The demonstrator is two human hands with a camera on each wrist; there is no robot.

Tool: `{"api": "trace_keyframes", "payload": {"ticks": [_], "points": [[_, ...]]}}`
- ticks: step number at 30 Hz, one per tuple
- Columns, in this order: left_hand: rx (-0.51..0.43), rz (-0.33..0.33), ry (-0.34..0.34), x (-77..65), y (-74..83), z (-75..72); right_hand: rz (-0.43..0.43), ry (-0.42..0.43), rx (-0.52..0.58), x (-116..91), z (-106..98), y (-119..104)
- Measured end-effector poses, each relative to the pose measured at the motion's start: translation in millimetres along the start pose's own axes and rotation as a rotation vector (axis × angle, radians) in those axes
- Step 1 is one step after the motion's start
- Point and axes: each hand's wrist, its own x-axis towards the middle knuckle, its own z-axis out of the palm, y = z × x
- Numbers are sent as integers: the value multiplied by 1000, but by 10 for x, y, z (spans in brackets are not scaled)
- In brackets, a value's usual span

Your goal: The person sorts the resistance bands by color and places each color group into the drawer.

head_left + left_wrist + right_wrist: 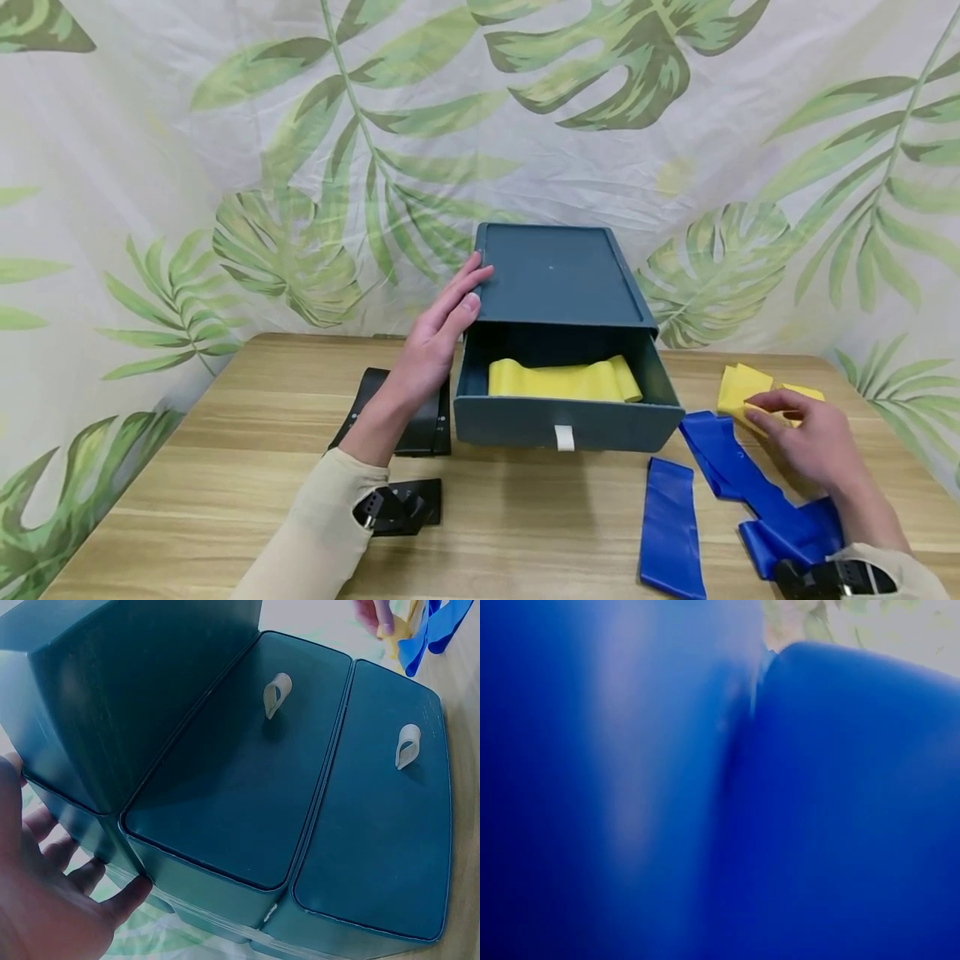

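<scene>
A dark teal drawer unit (558, 275) stands on the table, its top drawer (525, 422) pulled out. Inside that drawer lies a folded yellow band (562, 382), flat and rubbery-looking. My left hand (429, 337) rests against the unit's left side with fingers extended; in the left wrist view the left hand (56, 892) touches the unit's edge below the pulled-out drawer. At the right, my right hand (813, 433) pinches another yellow band (744, 385) on the table. Blue bands (772, 492) lie under and beside that wrist. Blurred blue material (855, 810) fills most of the right wrist view.
Two shut drawers, the middle one (232, 765) and the bottom one (375, 825), have pale loop tabs. A separate blue strip (670, 525) lies right of the unit. Black bands (420, 425) lie to the left, partly behind my left arm. A leaf-patterned cloth (420, 150) hangs behind the table.
</scene>
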Motion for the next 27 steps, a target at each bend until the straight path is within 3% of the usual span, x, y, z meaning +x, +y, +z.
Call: {"api": "trace_keyframes", "payload": {"ticks": [6, 10, 27], "points": [[-4, 0, 5, 5, 1, 2, -51, 61, 24, 58, -69, -166], [-7, -2, 4, 8, 6, 5, -28, 58, 42, 82, -125, -284], [7, 1, 1, -10, 26, -5, -63, 52, 328, 378, -590, -898]]}}
